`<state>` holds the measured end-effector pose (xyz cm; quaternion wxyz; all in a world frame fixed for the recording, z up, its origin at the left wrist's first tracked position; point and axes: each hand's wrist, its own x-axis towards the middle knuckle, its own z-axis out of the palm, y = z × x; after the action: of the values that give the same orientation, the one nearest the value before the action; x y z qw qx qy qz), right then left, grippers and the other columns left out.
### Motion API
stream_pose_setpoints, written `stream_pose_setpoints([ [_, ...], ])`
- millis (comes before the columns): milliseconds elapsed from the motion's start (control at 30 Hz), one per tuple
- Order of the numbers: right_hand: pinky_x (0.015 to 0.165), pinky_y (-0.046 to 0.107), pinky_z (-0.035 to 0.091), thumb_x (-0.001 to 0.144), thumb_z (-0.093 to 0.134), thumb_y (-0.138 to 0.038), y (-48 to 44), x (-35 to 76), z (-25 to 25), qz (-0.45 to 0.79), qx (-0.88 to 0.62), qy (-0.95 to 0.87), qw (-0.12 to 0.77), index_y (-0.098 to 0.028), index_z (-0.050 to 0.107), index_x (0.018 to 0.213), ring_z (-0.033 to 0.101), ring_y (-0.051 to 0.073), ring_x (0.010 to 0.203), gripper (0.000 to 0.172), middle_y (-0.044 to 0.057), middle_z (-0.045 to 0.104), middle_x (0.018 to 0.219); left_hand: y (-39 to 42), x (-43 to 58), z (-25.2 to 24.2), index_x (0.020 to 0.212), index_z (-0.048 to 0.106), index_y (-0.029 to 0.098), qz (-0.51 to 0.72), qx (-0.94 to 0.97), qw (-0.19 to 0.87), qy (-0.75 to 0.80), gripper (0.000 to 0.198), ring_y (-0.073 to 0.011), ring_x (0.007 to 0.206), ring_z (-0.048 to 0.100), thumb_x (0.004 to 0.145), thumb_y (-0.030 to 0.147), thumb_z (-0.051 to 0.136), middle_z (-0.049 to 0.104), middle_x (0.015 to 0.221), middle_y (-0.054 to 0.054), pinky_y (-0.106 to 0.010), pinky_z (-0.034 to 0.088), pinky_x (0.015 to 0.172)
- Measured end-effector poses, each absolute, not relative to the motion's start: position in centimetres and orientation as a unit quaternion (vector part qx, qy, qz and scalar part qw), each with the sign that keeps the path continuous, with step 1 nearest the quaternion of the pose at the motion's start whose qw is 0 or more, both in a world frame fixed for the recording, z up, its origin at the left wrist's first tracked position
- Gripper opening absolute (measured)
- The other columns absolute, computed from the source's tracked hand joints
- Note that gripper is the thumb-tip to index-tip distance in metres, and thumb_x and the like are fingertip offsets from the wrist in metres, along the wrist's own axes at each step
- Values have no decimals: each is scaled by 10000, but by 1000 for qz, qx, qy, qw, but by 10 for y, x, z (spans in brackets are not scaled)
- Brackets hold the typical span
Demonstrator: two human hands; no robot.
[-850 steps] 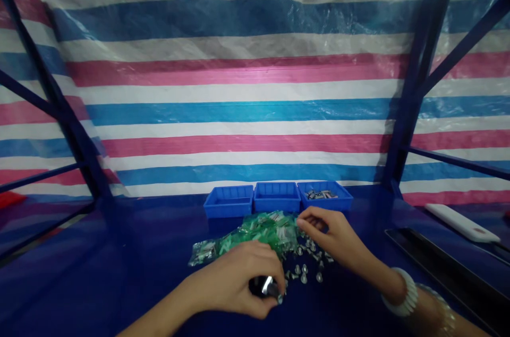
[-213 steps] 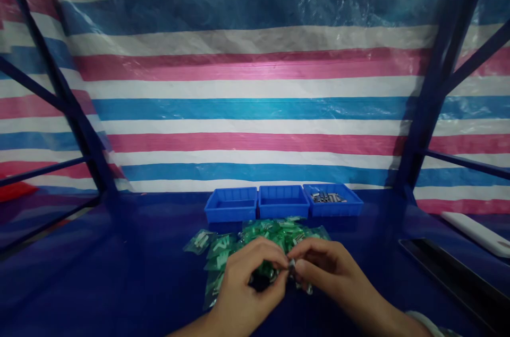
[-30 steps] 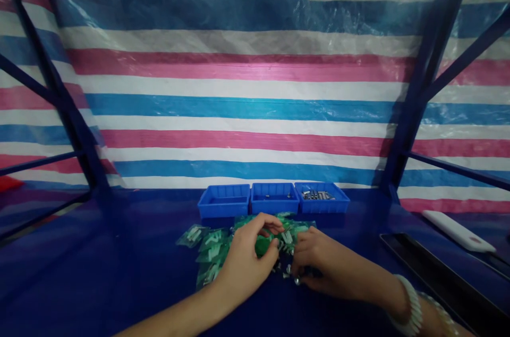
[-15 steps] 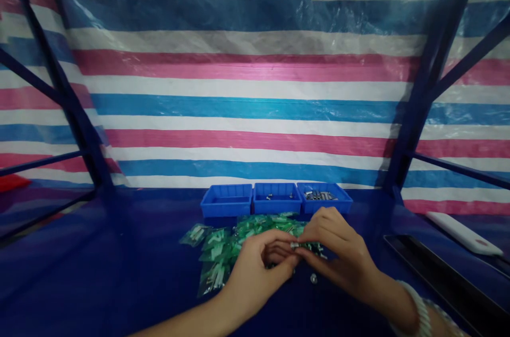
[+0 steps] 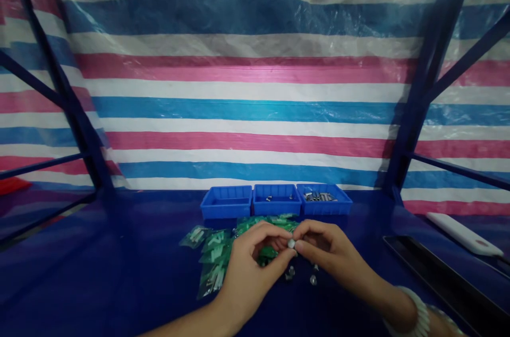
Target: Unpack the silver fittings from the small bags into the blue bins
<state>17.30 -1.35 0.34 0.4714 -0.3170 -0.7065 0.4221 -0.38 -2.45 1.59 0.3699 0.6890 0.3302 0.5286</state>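
A small round-headed metal fastener [image 5: 291, 243] is pinched between the fingertips of both hands, its pale round end facing me. My left hand [image 5: 249, 268] closes on it from the left with thumb and forefinger. From the right, my right hand [image 5: 332, 252] grips it the same way. Whatever shaft it has is hidden by the fingers. Loose silver metal pieces [image 5: 313, 278] lie on the blue table just below the hands. Behind and left of my left hand spreads a pile of green-tinted plastic packets [image 5: 217, 254] with small parts inside.
Three blue bins stand in a row: the left bin [image 5: 227, 203], the middle bin [image 5: 277, 204] with a few metal bits, and the right bin [image 5: 324, 201] with several metal parts. A black flat device [image 5: 438, 278] and a white device [image 5: 464, 233] lie at right.
The fastener has been turned so its round end faces me. My right hand has dropped slightly, and more loose metal pieces show below the fingers.
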Motion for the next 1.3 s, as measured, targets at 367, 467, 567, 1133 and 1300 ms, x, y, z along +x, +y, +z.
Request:
stream_pose_setpoints([
  [367,631,225,412,814,685,-411,-13,165,-5,636,-245,-589,433,-172,698,777,506,106,652,243,-5,564,694,-23,-6,17,835,695,201,527,761,248,286,116,-173,812,641,787,104,656,672,840,-29,-295,505,756],
  [467,636,224,399,810,691,-401,-5,173,-4,594,-279,-593,467,-163,704,803,510,109,665,239,6,599,712,-6,-5,25,853,693,205,525,781,187,281,139,-168,803,650,795,91,637,699,833,-19,-301,500,767],
  [567,648,234,406,784,713,-400,6,184,-4,571,-309,-581,491,-179,701,872,531,114,676,238,13,635,752,32,-1,35,852,687,202,505,804,126,286,135,-174,835,648,782,92,649,704,848,-17,-312,496,794],
  [1133,653,233,439,650,629,5,-6,204,7,197,-365,-898,151,-182,705,764,600,137,676,232,-9,673,723,8,-10,5,912,644,198,437,836,137,302,284,-201,922,600,759,-16,537,656,920,-40,-361,475,831],
  [1300,613,205,425,628,554,44,-4,200,3,183,-361,-892,200,-183,687,703,596,117,642,274,-25,655,671,-15,-12,-1,924,640,198,451,822,187,294,273,-187,884,614,806,10,481,647,907,-46,-328,483,786],
])
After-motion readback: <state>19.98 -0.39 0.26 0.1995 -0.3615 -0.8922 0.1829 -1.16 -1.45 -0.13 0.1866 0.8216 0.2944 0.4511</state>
